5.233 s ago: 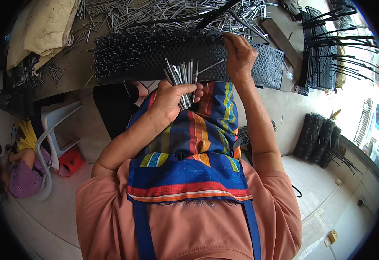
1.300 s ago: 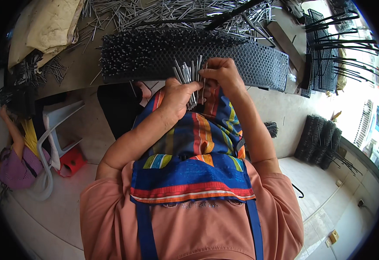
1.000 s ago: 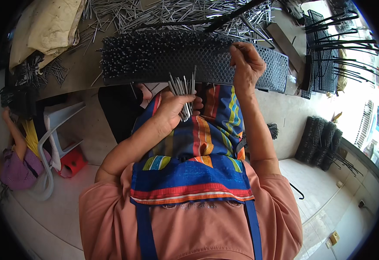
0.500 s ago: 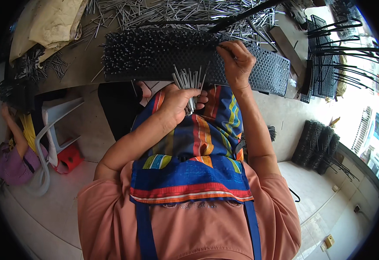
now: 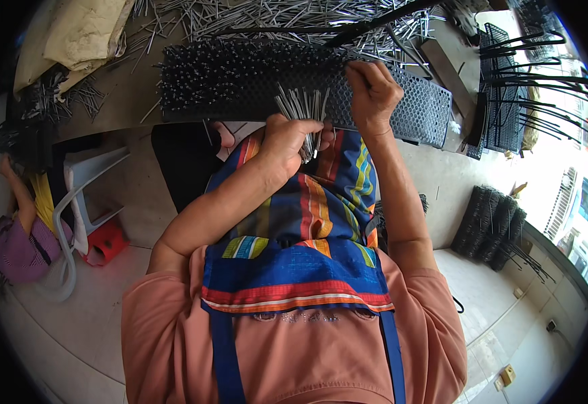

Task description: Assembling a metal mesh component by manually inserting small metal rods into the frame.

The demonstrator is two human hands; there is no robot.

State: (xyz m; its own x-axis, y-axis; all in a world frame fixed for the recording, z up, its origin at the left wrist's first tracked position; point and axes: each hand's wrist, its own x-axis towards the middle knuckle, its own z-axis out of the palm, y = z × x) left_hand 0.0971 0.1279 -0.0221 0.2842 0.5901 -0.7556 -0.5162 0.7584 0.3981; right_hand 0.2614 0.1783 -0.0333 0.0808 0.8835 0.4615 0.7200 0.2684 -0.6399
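My left hand (image 5: 287, 144) is closed round a bundle of thin metal rods (image 5: 302, 104), their upper ends fanned out. The bundle stands at the near edge of a long dark plate (image 5: 418, 111) full of small holes. Many short rods (image 5: 220, 71) stick up from the left and far part of this plate, while bare holes show on its right. Above the plate, right of the bundle, my right hand (image 5: 377, 97) is closed with thumb and fingers pinched together. What is between those fingertips I cannot make out.
Loose metal rods (image 5: 287, 20) lie heaped behind the plate, crossed by a dark bar (image 5: 381, 25). Brownish sacking (image 5: 82, 37) lies far left. Black wire racks with handles (image 5: 506, 121) stand at right. Another person in purple (image 5: 28, 249) sits at left beside a pale chair (image 5: 72, 209).
My left hand has shifted a little up and to the right with the rod bundle. My right hand has moved slightly right over the plate, still pinched.
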